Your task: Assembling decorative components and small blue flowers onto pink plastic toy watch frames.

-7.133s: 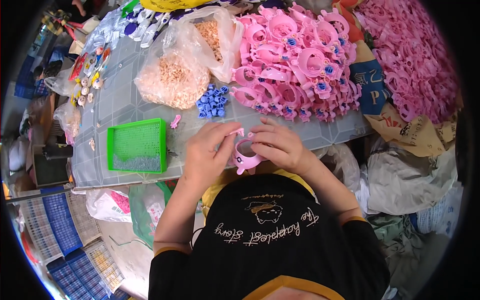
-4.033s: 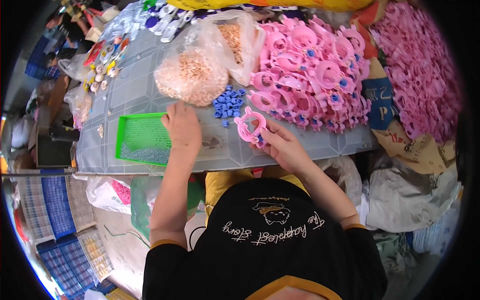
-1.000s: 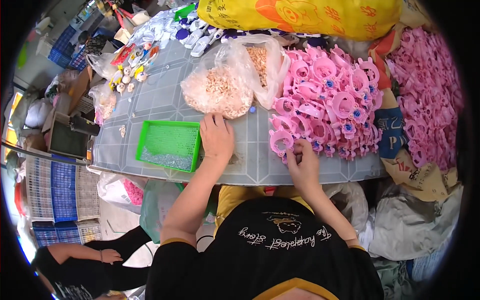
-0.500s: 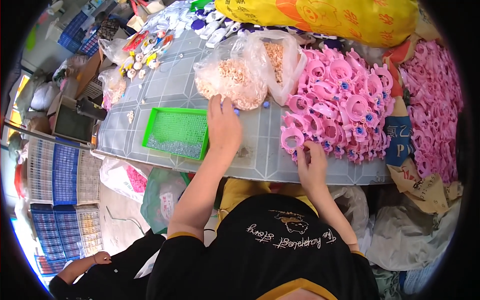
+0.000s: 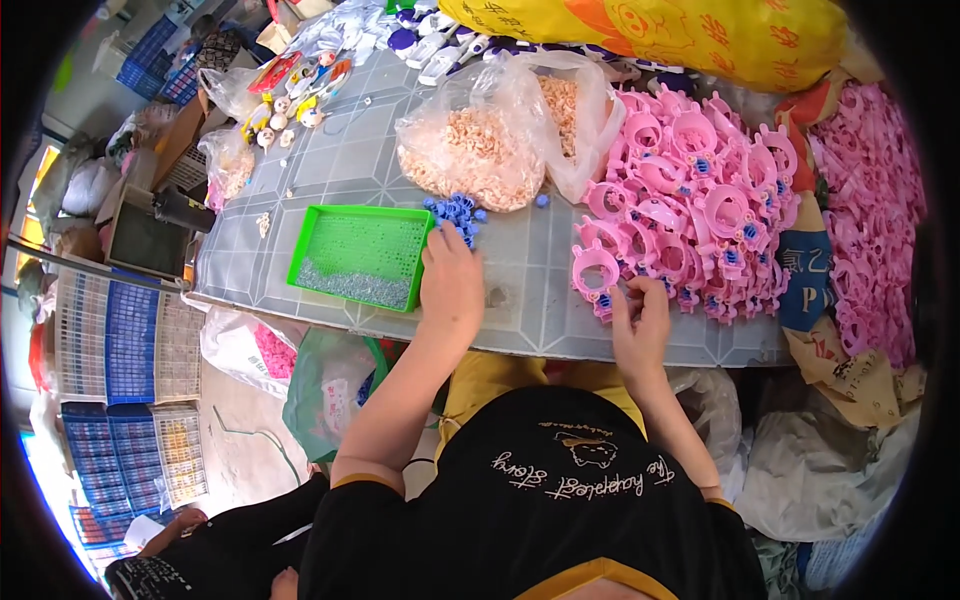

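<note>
My left hand (image 5: 452,287) reaches to a small heap of blue plastic pieces (image 5: 458,212) beside a green tray (image 5: 363,212). Its fingertips are curled together at the heap's near edge, and whatever they grip is hidden. My right hand (image 5: 643,325) is at the near left corner of a big pile of pink plastic ring-shaped frames (image 5: 690,185), many with blue bits attached. Its thumb and forefinger are apart, close to the nearest pink frame (image 5: 595,268), which has a blue bit at its lower end. Tiny greyish-blue grains lie in the green tray.
Behind the blue heap sit clear bags of peach-coloured pieces (image 5: 470,150). A yellow printed sack (image 5: 660,35) lies at the back. More pink parts (image 5: 868,220) are at the far right. Small figures (image 5: 290,105) stand at the back left. Another person (image 5: 215,545) is at lower left.
My left hand has drawn back towards me from the bag's edge, uncovering the blue heap. My right hand has shifted slightly right, and its thumb has moved off the pink ring.
</note>
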Demonstrator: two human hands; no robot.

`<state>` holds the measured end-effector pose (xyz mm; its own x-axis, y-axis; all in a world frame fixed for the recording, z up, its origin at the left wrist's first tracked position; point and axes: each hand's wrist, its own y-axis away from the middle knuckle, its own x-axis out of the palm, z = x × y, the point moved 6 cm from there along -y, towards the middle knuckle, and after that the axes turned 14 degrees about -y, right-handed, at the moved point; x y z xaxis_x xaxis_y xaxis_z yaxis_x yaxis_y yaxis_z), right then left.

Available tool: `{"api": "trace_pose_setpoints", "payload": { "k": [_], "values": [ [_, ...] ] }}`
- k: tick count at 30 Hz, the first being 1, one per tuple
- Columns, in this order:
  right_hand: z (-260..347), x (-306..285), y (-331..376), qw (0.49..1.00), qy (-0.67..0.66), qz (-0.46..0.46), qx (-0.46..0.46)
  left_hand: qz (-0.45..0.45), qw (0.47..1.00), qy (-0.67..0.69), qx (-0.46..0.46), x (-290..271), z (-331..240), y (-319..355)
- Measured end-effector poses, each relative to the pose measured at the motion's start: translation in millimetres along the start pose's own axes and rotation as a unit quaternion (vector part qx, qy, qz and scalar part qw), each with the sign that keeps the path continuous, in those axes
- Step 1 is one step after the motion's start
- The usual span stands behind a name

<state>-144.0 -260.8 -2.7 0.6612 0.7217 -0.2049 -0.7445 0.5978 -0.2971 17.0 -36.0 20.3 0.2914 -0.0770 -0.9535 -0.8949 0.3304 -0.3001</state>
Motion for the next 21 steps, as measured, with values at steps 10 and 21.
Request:
{"api": "trace_pose_setpoints", "payload": {
  "k": [10,21],
  "values": [
    [-1,2,3,0.999,-0.025,0.041,-0.002,-0.086,0.995,0.037,0.039,20,-5,-49],
    [1,4,-1,0.996,-0.056,0.068,-0.028,0.051,0.997,-0.042,-0.032,0,74,14]
  ]
}}
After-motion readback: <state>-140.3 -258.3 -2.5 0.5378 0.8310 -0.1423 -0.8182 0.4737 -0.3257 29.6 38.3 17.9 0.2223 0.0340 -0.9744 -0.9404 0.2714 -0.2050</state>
